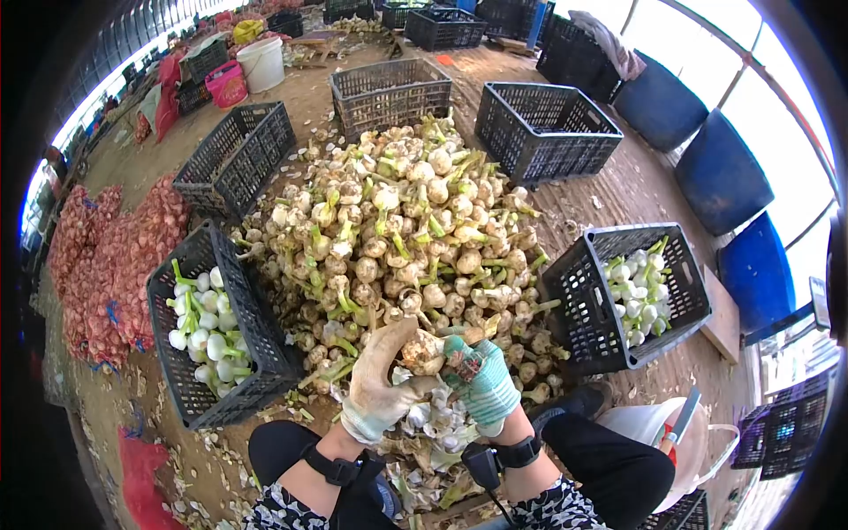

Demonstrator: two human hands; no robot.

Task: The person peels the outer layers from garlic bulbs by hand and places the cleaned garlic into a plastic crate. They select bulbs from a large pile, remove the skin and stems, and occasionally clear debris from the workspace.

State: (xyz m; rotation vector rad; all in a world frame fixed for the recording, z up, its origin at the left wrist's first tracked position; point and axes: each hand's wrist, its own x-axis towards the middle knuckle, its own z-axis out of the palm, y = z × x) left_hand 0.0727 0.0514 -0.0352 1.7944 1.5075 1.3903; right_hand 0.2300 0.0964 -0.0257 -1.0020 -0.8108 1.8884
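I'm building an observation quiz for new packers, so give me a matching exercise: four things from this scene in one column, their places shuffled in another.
Things
1. Single soil-stained, round bulb
2. Clean white bulbs with green stalks
3. Large blue plastic tubs
4. Bulging red mesh sacks

Places
A. Along the bright wall at the right
B. Between the gloved left hand and gloved right hand
C. On the floor at the far left
D. Inside black plastic crates at the left and right

Right pairs: 1-B, 2-D, 3-A, 4-C
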